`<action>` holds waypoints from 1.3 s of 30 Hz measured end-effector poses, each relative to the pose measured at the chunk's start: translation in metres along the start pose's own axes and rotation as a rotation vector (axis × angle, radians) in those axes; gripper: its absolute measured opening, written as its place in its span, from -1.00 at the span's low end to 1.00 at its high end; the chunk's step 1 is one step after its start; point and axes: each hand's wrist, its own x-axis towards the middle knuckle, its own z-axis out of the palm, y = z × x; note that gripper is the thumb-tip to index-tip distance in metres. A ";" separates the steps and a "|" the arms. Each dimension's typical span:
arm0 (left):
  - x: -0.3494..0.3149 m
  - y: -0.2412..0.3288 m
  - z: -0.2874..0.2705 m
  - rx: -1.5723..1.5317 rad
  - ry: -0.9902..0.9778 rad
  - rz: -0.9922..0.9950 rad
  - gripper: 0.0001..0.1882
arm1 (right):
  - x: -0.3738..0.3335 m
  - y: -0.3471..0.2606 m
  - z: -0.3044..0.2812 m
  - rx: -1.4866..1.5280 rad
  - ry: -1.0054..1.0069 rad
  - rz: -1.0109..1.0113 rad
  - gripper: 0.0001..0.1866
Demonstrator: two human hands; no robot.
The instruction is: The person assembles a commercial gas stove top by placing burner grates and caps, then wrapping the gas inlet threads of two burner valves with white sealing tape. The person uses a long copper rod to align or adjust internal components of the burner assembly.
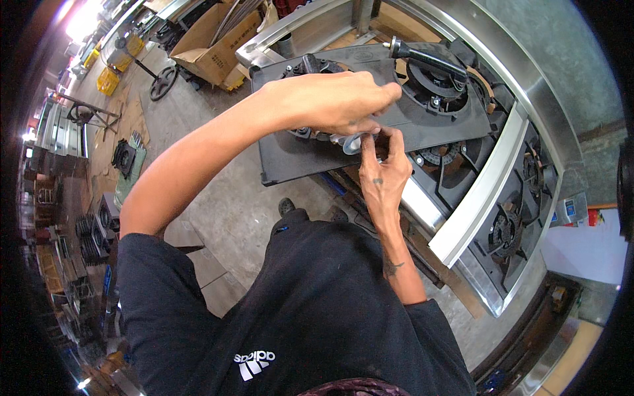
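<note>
A black two-burner gas stove top [284,155] lies tilted across the metal frame in front of me. My left hand [347,102] reaches over it with bent, closed fingers. Its fingertips meet those of my right hand [386,175] at the stove's near edge. Between them shows a small round, shiny, clear or silvery piece [352,144], pinched by my right thumb and fingers. What the left fingers grip is hidden behind the hand. The left burner [317,66] is partly covered by my left forearm. The right burner [432,86] shows a round black ring.
A black-handled tool [426,58] rests beside the right burner. Under the stove top, a steel-framed cooker [505,231] carries more burners, with a pale metal strip [482,191] across it. A cardboard box [214,43] and a black handwheel [164,84] stand at the far left.
</note>
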 end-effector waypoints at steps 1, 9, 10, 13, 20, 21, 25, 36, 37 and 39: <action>-0.002 0.000 -0.001 -0.024 0.027 -0.045 -0.71 | -0.001 0.001 0.002 0.013 0.012 0.040 -0.79; -0.090 0.043 0.015 -0.115 0.049 -0.486 -0.55 | -0.009 0.012 0.018 0.157 0.037 0.156 -0.80; -0.096 0.048 0.028 -0.132 0.016 -0.560 -0.52 | -0.009 0.013 0.018 0.160 0.027 0.175 -0.80; -0.091 0.059 0.084 -0.394 0.413 -0.642 -0.55 | -0.010 0.014 0.017 0.324 0.004 0.211 -0.78; -0.066 0.064 0.164 -0.818 1.011 -0.759 -0.62 | -0.003 0.007 0.008 0.193 -0.067 0.329 -0.75; -0.064 0.062 0.167 -0.853 1.031 -0.753 -0.63 | -0.002 0.006 0.006 0.242 -0.087 0.365 -0.76; -0.066 0.061 0.169 -0.802 1.049 -0.732 -0.66 | 0.000 0.005 0.003 -0.132 -0.114 0.071 -0.74; -0.083 0.059 0.148 -0.537 0.879 -0.772 -0.67 | -0.007 0.021 0.009 -0.334 -0.062 -0.548 -0.71; -0.085 0.059 0.147 -0.507 0.874 -0.770 -0.66 | -0.009 0.021 0.010 -0.301 -0.072 -0.508 -0.71; -0.087 0.062 0.146 -0.508 0.874 -0.812 -0.66 | -0.013 0.020 0.014 -0.235 -0.096 -0.428 -0.72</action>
